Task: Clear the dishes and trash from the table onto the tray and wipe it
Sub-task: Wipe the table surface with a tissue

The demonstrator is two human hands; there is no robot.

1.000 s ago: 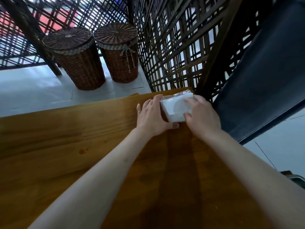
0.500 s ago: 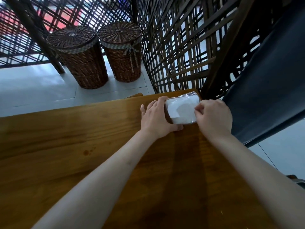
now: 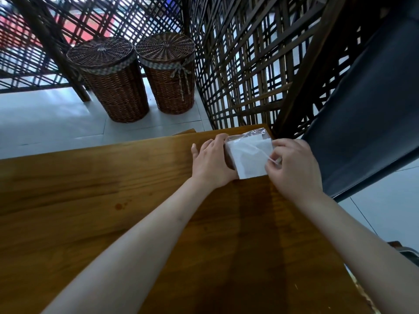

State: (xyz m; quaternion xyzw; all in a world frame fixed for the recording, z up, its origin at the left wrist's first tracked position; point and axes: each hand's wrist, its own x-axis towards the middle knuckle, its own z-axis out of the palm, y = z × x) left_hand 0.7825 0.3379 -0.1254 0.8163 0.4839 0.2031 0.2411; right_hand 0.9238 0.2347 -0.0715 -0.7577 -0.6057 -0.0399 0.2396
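Observation:
A white pack of tissues in clear plastic wrap (image 3: 248,158) lies at the far right corner of the brown wooden table (image 3: 136,223). My left hand (image 3: 210,164) grips the pack's left side, fingers curled over its far edge. My right hand (image 3: 293,168) is at the pack's right side and pinches a thin white tissue edge between thumb and fingertips, drawing it out of the wrap. A small reddish stain (image 3: 119,206) marks the table left of my left forearm.
Two lidded wicker baskets (image 3: 113,80) (image 3: 169,73) stand on the pale tiled floor beyond the table. A dark wooden lattice screen (image 3: 244,64) rises behind the corner. A dark cushioned seat (image 3: 371,114) sits right of the table.
My right hand has shifted from resting over the pack to its right side, and now pinches a tissue edge out of the wrap. My left hand still holds the pack.

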